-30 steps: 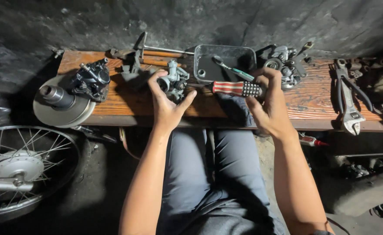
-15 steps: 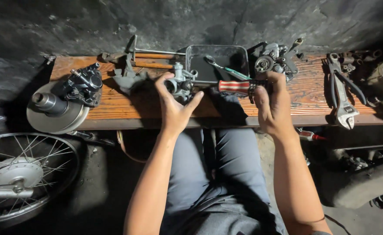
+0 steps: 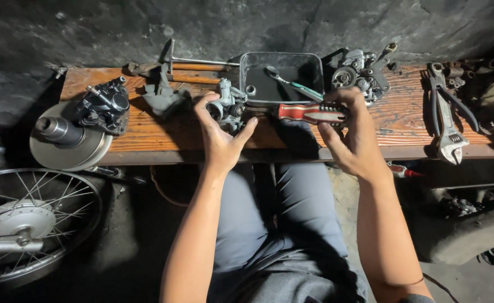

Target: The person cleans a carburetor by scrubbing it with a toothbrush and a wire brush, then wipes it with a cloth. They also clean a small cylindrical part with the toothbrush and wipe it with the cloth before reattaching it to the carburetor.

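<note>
The left hand [image 3: 220, 134] is wrapped around a small grey metal engine part [image 3: 228, 105] and holds it on the wooden desk [image 3: 146, 132], near the middle. The right hand [image 3: 352, 132] is closed tight on a screwdriver [image 3: 308, 113] with a red and black handle. The screwdriver lies flat and its tip points left, right at the metal part. A moment ago the tool was a bit further from the part; now it sits closer in, so the tip looks like it is meeting the part. Just behind them is a dark tray [image 3: 281, 80] with a green tool [image 3: 292, 85] in it. A big wrench [image 3: 448, 120] lies far right. A wheel [image 3: 31, 221] sits low on the left
</note>
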